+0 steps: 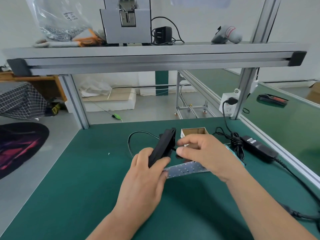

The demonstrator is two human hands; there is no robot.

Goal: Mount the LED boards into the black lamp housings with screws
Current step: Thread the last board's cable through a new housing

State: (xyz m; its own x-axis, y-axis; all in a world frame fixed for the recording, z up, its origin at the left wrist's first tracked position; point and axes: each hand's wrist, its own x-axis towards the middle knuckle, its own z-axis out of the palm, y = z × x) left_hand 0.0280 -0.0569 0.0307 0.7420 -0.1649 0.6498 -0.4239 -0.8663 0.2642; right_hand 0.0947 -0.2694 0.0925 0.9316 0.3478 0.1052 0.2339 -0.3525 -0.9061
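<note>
Beside housing (161,147), LED board (186,169) end hidden

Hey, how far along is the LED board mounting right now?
Nothing looks mounted yet. The left hand grips a black lamp housing tilted up off the mat; the right hand is at its open side. The LED board lies outside it, between the hands, so seating and screwing remain.

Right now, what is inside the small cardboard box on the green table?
Only the bare brown inner walls of the cardboard box show. The right hand is in front of its lower part and covers it, so any contents at the bottom cannot be seen.
</note>
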